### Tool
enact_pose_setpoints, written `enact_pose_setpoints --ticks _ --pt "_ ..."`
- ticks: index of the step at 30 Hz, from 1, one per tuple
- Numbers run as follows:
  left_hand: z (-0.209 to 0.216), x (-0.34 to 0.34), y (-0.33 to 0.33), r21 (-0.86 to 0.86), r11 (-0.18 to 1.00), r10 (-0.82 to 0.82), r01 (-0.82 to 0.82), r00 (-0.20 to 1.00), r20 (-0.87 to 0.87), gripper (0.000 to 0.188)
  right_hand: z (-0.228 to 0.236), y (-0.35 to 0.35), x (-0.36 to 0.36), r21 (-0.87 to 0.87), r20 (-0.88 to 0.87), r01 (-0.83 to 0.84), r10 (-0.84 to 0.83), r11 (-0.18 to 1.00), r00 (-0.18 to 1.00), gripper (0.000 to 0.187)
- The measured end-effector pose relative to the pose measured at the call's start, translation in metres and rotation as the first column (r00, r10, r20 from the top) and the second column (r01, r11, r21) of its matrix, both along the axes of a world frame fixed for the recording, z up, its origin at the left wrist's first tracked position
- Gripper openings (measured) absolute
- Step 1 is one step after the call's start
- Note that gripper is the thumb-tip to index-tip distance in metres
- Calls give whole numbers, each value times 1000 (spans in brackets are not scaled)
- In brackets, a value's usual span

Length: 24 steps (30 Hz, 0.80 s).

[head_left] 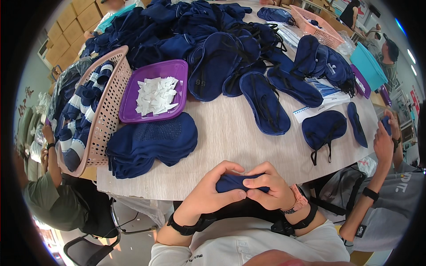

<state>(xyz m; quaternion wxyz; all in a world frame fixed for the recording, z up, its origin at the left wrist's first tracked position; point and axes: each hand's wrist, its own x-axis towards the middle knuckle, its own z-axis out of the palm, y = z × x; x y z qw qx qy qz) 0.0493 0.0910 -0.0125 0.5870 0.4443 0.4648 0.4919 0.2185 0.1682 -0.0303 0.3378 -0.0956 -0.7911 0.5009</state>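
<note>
Close to my body at the table's front edge, I hold a rolled navy sock bundle [230, 183] in both hands. My left hand [212, 189] is closed round its left end, thumb along the near side. My right hand [273, 188] grips the right end with thumb and fingers. Ahead to the left lies a stack of flat navy socks [153, 144], the top one with a patch of small dots. Behind it, a purple tray [125, 104] contains many white paper pieces [155, 95].
A pink basket [104, 111] at left contains navy rolls with white bands [82, 104]. Navy eye masks [324, 128] and slippers [266, 104] lie ahead and right. Navy fabric [168, 29] is heaped at the back. Co-workers sit on both sides; one's hands [384, 139] hold something navy.
</note>
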Motion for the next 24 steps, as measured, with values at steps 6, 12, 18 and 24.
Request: enact_pose_setpoints --ticks 6,12,18,24 --pt "-1 -1 0 29 1000 5 -5 1000 -20 43 -1 0 -1 5 8 -4 4 1000 1000 19" --pt "-1 -3 -1 33 999 -5 6 1000 -25 42 -1 -2 -2 -3 9 3 -3 1000 1000 19" --pt "4 3 -8 -55 997 51 -53 998 -23 51 -1 0 1 10 14 34 -34 999 999 25" --pt "14 -34 -73 362 797 578 -484 785 -222 71 -6 0 2 -54 8 -37 37 998 999 28"
